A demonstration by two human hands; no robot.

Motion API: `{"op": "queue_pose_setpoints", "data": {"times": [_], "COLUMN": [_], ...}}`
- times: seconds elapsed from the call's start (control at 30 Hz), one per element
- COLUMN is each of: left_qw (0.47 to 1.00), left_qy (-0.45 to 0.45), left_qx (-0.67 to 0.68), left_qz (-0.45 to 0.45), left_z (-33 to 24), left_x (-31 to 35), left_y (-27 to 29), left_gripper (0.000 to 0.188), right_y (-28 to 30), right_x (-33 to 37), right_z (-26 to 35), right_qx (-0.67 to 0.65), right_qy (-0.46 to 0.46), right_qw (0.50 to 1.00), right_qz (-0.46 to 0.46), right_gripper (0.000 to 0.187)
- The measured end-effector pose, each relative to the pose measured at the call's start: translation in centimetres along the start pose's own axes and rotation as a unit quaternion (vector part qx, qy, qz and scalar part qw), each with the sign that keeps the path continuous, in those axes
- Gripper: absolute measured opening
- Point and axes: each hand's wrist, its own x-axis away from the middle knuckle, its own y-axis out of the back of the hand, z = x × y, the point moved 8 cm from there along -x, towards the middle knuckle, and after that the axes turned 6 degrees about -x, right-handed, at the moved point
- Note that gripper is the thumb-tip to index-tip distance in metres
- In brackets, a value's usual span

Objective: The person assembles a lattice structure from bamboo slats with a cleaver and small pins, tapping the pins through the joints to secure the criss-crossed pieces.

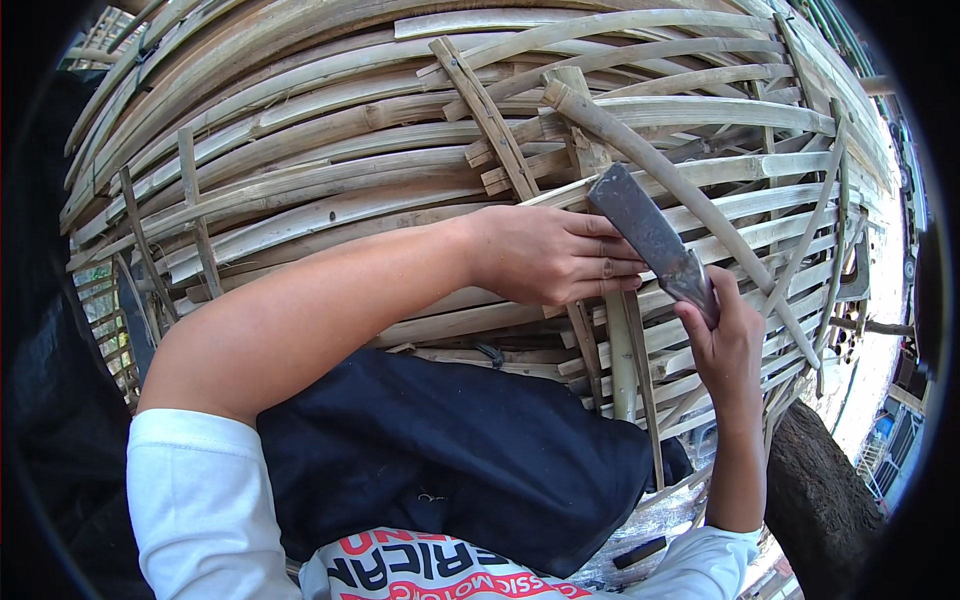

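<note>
1. Background: large woven bamboo structure [330, 190], curved pale slats; black cloth [450, 450] lies below it.
2. Cleaver blade [648, 235]: flat, dull grey, worn; long axis runs diagonally, square tip pointing up-left.
3. Right hand [725, 340]: fingers wrapped tight on its handle.
4. Left hand [550, 255]: fingers pressed together, flat on slats, touching the blade.

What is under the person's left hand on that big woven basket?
The left hand lies flat on the basket's bamboo strips, beside the blade held in the right hand. The strips directly beneath the palm are covered.
</note>
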Motion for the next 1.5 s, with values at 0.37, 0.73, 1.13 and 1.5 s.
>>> {"op": "queue_pose_setpoints", "data": {"times": [0.37,0.73,1.13,1.5], "left_qw": [0.998,1.000,0.999,1.000], "left_qy": [0.024,0.010,0.012,0.017], "left_qx": [0.059,0.018,0.026,0.025], "left_qz": [0.029,-0.001,0.015,-0.002], "left_z": [0.3,0.3,0.3,0.6], "left_x": [0.3,-0.2,0.0,-0.2], "left_y": [-1.3,-0.4,-0.6,-0.6], "left_gripper": [0.056,0.073,0.064,0.073], "right_y": [0.4,1.7,2.3,1.4], "right_x": [-0.3,0.6,0.0,-0.9], "right_z": [1.5,1.3,1.5,1.2], "right_qx": [0.037,-0.134,-0.134,-0.043], "right_qy": [0.021,0.021,0.065,0.031], "right_qw": [0.999,0.989,0.986,0.998], "right_qz": [0.011,-0.052,-0.081,-0.029], "right_gripper": [0.049,0.042,0.050,0.047]}}
